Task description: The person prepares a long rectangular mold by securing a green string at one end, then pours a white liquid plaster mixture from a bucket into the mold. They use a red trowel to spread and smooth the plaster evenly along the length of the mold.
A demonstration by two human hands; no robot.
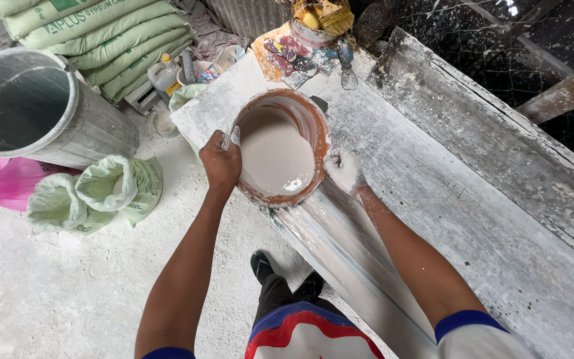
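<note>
One orange bowl (280, 147) sits at the near-left corner of the plaster-crusted desk (473, 219), tipped toward the camera and about half full of pale, creamy liquid plaster. Both hands hold it. The left hand (221, 162) grips the bowl's left rim, fingers (228, 138) curled over the edge and clamped on it, tips whitened, the arm reaching straight up from the lower frame. The right hand (344, 170), coated white all over, presses against the bowl's right side, its fingers closed on the rim there; that forearm runs diagonally down to the lower right, ending in a white sleeve with a blue cuff.

On the floor to the left stands one large grey bucket (31, 110), open and tilted. Just below it lie two pale green sacks (94, 193), slumped and open, with one pink plastic bag (4, 186) beside them. A stack of about five green sacks (101, 36) is piled at the top left. Near the desk's far-left corner stands one small plastic bottle (165, 76). Beyond the bowl, at the far end of the desk, sits one paint-smeared tub (310, 30) with a brush (335, 18) resting in it. One long grey plank (499, 143) runs along the desk's right edge.
</note>
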